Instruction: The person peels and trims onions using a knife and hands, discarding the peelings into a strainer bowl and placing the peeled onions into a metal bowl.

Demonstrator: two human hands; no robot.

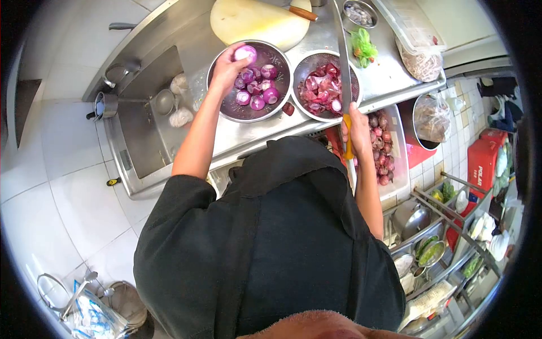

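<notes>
In the head view, the left hand (pixel 225 72) has its fingers curled around a red onion (pixel 246 54), gripping it over the far left part of the left colander (pixel 227 107). The onion's pale face is turned up. The right hand (pixel 359 134) is closed on the yellow handle of a long knife (pixel 344 73), just out from the counter's near edge. The knife's long axis runs almost straight away from the person, leaning slightly left, its blade passing above the right colander (pixel 310 63) toward the far edge; the tip is probably near the top border, though the lens distortion there makes that hard to judge.

Purple-white onions (pixel 257 103) sit in the left colander. Loose red onion skins (pixel 316 90) fill much of the right one, and both colanders stand along the near edge of the steel counter (pixel 384 79). Behind them, by the far edge, a pale cutting board (pixel 243 25) carries a brown-handled utensil (pixel 303 13), its handle pointing right. A green net bag (pixel 364 47) lies toward the right end, and a sink (pixel 148 133) is set into the left end.

Below the near edge, a tub of unpeeled red onions (pixel 384 148) stands under the right forearm. White tiles (pixel 73 198) cover the floor at left; metal shelving (pixel 446 210) and a red cooler (pixel 484 161) are at right.
</notes>
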